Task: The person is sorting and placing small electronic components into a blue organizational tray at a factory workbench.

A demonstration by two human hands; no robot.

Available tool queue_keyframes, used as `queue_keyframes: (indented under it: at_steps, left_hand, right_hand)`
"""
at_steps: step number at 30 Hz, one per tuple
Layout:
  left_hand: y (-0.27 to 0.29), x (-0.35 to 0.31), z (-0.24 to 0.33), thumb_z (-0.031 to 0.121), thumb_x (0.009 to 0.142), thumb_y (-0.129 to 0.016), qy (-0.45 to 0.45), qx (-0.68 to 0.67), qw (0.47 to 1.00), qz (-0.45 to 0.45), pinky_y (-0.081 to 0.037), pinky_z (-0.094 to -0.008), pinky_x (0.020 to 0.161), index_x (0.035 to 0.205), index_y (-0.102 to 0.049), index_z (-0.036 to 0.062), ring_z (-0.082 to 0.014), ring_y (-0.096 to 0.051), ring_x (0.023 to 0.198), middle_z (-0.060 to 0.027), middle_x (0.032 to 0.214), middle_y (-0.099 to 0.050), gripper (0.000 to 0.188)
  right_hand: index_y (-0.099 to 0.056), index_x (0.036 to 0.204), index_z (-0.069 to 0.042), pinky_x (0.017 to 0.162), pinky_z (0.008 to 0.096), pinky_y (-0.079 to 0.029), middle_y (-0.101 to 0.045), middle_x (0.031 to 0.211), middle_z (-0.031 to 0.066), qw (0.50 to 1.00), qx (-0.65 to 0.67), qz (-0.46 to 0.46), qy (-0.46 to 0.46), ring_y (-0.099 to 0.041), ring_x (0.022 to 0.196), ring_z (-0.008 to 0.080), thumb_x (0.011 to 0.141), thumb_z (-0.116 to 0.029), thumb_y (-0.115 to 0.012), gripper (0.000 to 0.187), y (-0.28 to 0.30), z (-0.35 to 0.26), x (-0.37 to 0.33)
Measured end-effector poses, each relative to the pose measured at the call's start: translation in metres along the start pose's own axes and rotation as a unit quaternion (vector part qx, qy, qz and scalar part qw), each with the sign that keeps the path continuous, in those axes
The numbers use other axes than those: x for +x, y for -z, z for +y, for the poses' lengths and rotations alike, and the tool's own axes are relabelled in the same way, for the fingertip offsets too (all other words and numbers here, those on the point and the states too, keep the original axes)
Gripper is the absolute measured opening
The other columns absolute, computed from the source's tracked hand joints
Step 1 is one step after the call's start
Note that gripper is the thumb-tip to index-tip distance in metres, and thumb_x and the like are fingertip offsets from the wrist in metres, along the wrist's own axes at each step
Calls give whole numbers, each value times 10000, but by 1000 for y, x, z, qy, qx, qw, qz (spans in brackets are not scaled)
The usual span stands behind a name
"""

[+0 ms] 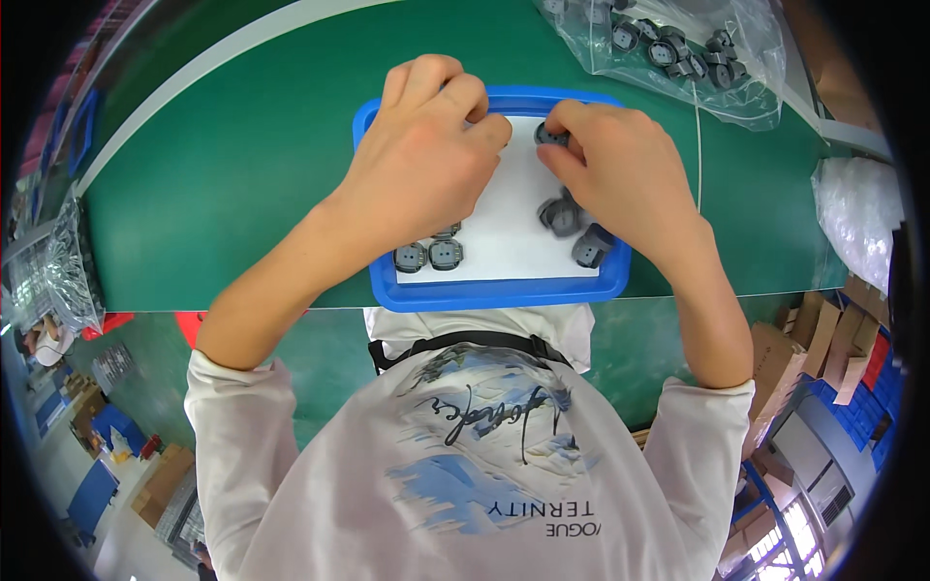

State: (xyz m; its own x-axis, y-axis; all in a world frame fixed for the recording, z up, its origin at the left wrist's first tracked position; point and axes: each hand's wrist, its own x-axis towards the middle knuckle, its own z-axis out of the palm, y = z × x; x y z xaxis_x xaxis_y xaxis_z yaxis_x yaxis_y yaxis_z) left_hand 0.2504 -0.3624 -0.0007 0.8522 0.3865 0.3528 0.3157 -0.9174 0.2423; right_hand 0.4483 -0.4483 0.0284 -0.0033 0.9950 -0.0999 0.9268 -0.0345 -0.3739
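1. Green worktop (213, 194) bears a blue tray (494, 295).
2. Right hand (620, 160) pinches a grey socket (550, 134) inside; left hand (421, 145) — grip hidden, can't tell.
3. Near-left sockets (446, 255) look arranged — loose sockets (590, 247) and bagged sockets (663, 53) seem undone.

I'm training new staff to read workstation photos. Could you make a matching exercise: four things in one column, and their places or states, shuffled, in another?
Things:
1. Right hand
2. Left hand
3. Tray
4. Clear plastic bag

Places or states:
A. Toward the far right of the green table, with dark grey pieces inside
B. Pinching a grey part
C. Blue, with a white sheet in it
D. Fingers curled, over the left side of the blue container

Right pairs: 1-B, 2-D, 3-C, 4-A
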Motion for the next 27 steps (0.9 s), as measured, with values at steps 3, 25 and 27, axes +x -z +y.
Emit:
queue_keyframes:
  at_steps: [3, 25, 27]
  left_hand:
    - [1, 1, -5, 92, 708, -822, 0, -44, 999, 9, -423, -448, 942, 945, -746, 78, -304, -515, 1105, -54, 1011, -585, 249]
    - [3, -3, -11, 114, 695, -821, -8, -93, 994, 50, -426, -454, 914, 933, -741, 74, -313, -532, 1061, -62, 978, -597, 255]
    - [8, 1, -2, 128, 688, -828, -29, -114, 992, 53, -431, -453, 890, 950, -732, 79, -311, -540, 1026, -64, 960, -590, 283]
  right_hand:
    - [-687, 945, -15, 646, 431, -496, -641, 698, 143, 993, 101, 13, 62, -639, 668, 324, 851, -104, -701, 130, 0, 13, 3]
    - [-707, 1042, -46, 742, 394, -534, -659, 921, 114, 977, 86, 71, 181, -639, 834, 309, 817, -53, -724, 225, 10, 30, -1]
    - [-699, 1080, -44, 860, 416, -510, -670, 981, 98, 979, 60, 41, 192, -613, 965, 318, 756, -42, -761, 330, 32, 43, -14]
